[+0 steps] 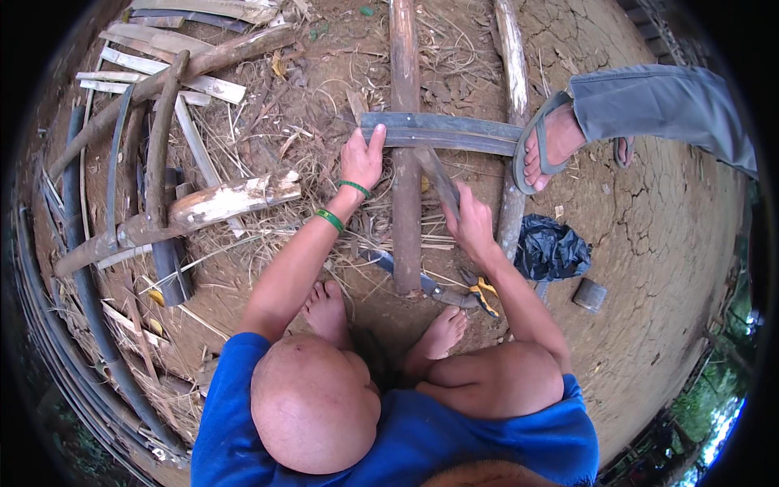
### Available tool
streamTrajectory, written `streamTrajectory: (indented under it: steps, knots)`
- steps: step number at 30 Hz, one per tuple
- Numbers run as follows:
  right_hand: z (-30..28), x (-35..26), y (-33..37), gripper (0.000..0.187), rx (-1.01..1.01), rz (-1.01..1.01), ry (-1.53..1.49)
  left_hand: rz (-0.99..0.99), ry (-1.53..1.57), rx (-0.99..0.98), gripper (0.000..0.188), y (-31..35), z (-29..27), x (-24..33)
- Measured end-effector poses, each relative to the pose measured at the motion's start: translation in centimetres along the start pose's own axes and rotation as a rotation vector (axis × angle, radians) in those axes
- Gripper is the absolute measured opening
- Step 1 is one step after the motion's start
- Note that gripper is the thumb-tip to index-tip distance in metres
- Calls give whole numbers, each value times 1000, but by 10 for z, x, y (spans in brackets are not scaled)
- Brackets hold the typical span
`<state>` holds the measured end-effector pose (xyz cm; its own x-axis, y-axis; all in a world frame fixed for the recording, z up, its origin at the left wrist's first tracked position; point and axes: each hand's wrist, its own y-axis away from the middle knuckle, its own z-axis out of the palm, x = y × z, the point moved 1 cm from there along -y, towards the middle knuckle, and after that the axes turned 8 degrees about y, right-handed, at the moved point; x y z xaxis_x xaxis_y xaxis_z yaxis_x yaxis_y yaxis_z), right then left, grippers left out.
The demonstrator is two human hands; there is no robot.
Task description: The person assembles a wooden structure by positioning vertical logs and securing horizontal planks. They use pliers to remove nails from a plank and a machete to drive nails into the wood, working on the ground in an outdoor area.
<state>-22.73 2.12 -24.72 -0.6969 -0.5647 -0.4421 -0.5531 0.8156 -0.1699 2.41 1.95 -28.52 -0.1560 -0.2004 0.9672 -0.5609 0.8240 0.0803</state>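
Note:
A dark grey split-bamboo slat (454, 135) lies across a brown upright-running pole (406, 219) and a paler pole (514, 73) on its right. My left hand (363, 158) is closed round the slat's left end, thumb on top. In my right hand (472, 221) is a flat greyish-brown bar (439, 183), slanting up to the slat's lower edge above the brown pole. Whether it is a blade or a piece of wood, I cannot make out. Another person's foot (560, 138) in a grey flip-flop stands against the slat's right end.
Yellow-handled pliers (484, 294) and a machete (434, 290) lie near my bare feet. Right of them are a black plastic bag (552, 248) and a small grey block (590, 295). Rough logs (235, 199) and bamboo strips (211, 86) lie at the left, straw around them.

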Motion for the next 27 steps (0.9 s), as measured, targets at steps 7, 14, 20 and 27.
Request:
streamTrajectory:
  steps: [7,14,20,27]
  knots:
    - [-23,-43,-50,41,-157,53,-76,18,9,-16,49,-1,-7,-2]
    - [-5,5,-13,38,-83,26,24,16,-5,-24,47,2,-2,8]
    - [-27,-14,-3,35,-66,140,-59,-54,27,-55,46,-4,-10,6]
    - [-37,-49,-68,34,-193,171,-101,23,47,-46,48,0,-6,-6]
